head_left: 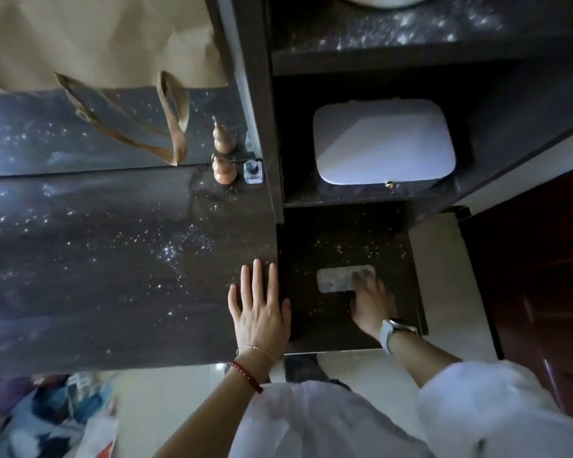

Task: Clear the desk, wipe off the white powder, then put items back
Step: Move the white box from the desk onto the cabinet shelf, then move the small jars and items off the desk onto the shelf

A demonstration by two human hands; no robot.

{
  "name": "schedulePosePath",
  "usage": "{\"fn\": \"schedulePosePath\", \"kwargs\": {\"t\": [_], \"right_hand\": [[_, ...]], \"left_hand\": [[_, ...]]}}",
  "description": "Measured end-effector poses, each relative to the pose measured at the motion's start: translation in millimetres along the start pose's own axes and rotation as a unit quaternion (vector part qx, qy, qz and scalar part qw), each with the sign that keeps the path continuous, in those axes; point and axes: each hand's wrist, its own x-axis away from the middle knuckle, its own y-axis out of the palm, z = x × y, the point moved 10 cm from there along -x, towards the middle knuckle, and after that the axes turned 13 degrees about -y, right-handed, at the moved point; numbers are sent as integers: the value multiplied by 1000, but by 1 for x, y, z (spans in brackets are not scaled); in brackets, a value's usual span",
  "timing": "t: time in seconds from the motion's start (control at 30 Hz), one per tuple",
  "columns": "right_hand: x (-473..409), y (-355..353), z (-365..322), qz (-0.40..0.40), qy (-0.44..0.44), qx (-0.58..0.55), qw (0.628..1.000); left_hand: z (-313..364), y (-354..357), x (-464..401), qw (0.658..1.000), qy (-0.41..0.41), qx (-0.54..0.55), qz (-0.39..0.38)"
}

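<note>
Flat and spread, her left hand (260,305) presses the desk's (113,259) right front corner; the right hand (372,300) presses a pale wipe (336,280) onto the lower shelf (311,325). White powder (176,249) dusts both surfaces. A careless sweep could push it off the shelf's edge onto the floor.
</note>
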Motion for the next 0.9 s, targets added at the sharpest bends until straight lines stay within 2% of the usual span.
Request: {"fn": "schedulePosePath", "kwargs": {"t": [0.17,0.3,0.43,0.5,0.57,0.67,0.77,0.9], "right_hand": [[-31,15,8,-46,-27,115,992],[-34,15,2,-18,-56,196,979],[-25,5,3,5,-43,193,980],[-14,-1,-2,27,-56,139,988],[4,-18,-15,98,-90,15,991],[31,-60,-41,213,-148,-132,957],[46,-109,-67,306,-184,-193,914],[46,-173,-97,418,-175,-188,871]], "left_hand": [[-4,4,1,1000,-6,1,19],[-5,5,1,1000,-3,2,26],[-6,4,1,1000,-3,5,26],[-6,4,1,1000,-3,5,21],[-7,4,1,1000,-6,6,14],[-7,2,-1,1000,-8,4,-4],[-8,-3,-1,1000,-3,0,-18],[-10,-10,-3,1000,1,3,-30]]}}
